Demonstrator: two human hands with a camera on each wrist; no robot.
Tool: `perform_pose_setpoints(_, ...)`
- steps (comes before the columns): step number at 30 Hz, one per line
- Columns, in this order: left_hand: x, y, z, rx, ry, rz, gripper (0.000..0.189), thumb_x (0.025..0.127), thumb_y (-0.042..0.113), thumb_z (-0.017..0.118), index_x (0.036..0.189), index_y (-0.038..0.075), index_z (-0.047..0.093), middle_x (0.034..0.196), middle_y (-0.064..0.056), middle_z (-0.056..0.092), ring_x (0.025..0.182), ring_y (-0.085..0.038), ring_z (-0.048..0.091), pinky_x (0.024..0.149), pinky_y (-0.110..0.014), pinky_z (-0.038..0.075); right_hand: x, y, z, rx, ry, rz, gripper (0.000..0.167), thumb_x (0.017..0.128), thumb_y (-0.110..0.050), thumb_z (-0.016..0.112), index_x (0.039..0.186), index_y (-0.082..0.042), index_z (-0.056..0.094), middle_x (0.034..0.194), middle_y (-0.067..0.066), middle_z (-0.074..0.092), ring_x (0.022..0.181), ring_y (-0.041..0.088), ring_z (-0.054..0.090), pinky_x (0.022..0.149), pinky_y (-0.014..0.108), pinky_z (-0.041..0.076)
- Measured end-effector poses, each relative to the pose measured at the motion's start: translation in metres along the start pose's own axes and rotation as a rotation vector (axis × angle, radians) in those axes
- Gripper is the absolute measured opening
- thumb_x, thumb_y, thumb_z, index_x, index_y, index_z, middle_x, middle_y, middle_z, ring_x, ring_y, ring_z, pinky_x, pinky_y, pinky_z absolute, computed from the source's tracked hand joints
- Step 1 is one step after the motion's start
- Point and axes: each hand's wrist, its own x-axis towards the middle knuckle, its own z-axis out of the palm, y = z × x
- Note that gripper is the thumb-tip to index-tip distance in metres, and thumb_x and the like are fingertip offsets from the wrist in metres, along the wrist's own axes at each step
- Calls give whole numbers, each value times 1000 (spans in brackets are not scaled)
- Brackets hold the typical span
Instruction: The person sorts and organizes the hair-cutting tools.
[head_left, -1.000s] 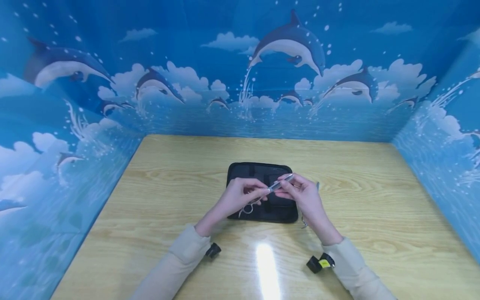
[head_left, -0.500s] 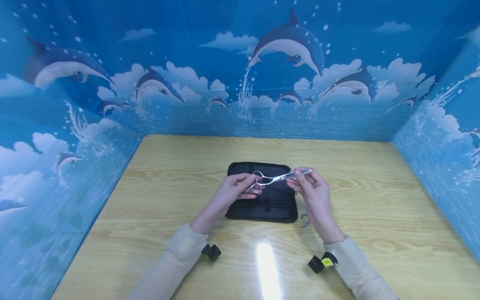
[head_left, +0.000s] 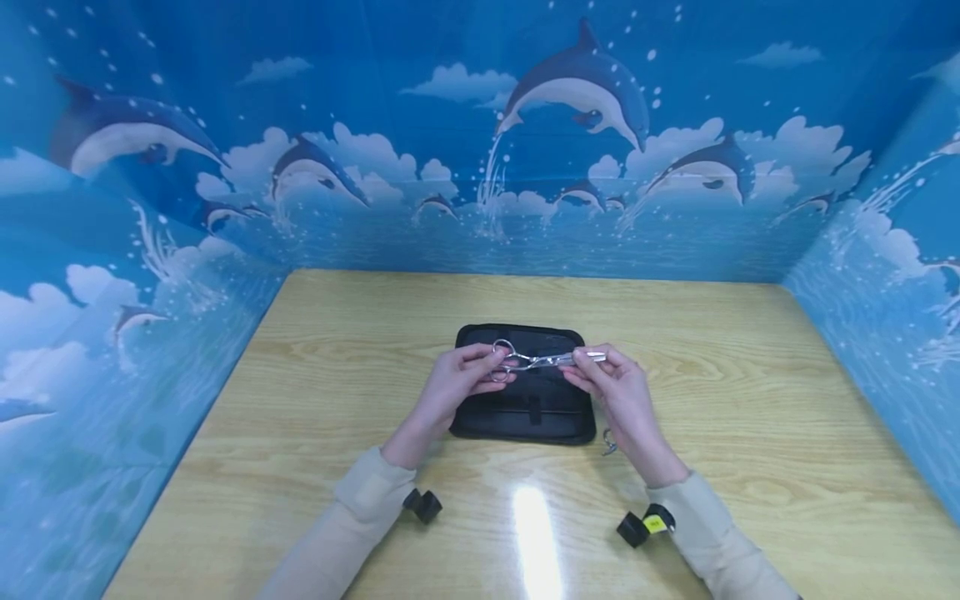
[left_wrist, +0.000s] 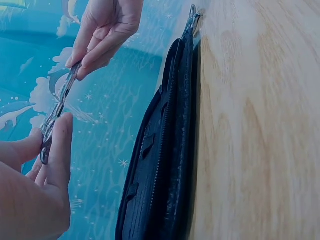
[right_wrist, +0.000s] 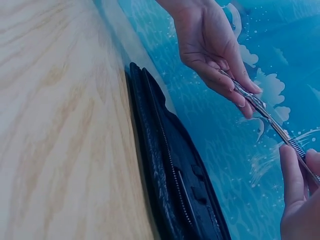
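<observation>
A pair of silver thinning scissors [head_left: 534, 362] is held level above an unfolded black zip case [head_left: 517, 427]. My left hand [head_left: 467, 372] pinches the finger rings between thumb and fingers. At the other end, my right hand [head_left: 611, 379] grips the blades near the tip. Comb-like teeth show along one blade [right_wrist: 295, 145] in the right wrist view. Both wrist views show the scissors well above the case, whose inside has elastic loops [left_wrist: 148, 146] and a zipper around its edge.
A silver finger ring [head_left: 610, 442] of another metal tool shows on the wooden table [head_left: 360, 333] at the case's right side, the rest hidden by my right hand. Dolphin-printed blue sheets [head_left: 420, 233] stand at the table's back and sides.
The scissors have turned from slanting, mostly covered by the hands, to nearly level with rings leftward. My hands first spread apart, then the right came slightly back left and down.
</observation>
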Motion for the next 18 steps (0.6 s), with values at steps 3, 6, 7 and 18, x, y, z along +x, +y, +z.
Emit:
perform_pose_setpoints(3,1,-1,-1,6,13,-5,30,100,11,65,125,-7,65,108,-20,74,83,-15,75,78,-28,60,1,1,-1,-18,-6,23,5,98,-7,66,102,-7,69,94,4,76,89,15,75,88,30,57)
perform_pose_setpoints(6,2,-3,-1,13,24,-4,30,100,11,64,124,-7,66,107,-20,75,82,-14,75,77,-28,60,3,3,-1,-51,-3,40,5,98,-8,67,103,-6,68,98,8,75,90,15,75,88,31,57)
perform_pose_setpoints(7,2,-3,-2,16,25,-1,30,100,11,64,124,-7,65,107,-20,75,82,-14,75,76,-27,60,4,3,-1,-65,-1,47,7,98,-9,67,104,-5,68,100,9,74,90,15,75,89,31,57)
perform_pose_setpoints(18,2,-2,-4,37,34,-8,27,101,10,63,121,-8,66,105,-19,75,80,-13,75,75,-26,60,8,8,-2,-116,-17,76,16,99,-11,66,109,0,62,101,7,73,93,15,74,90,31,57)
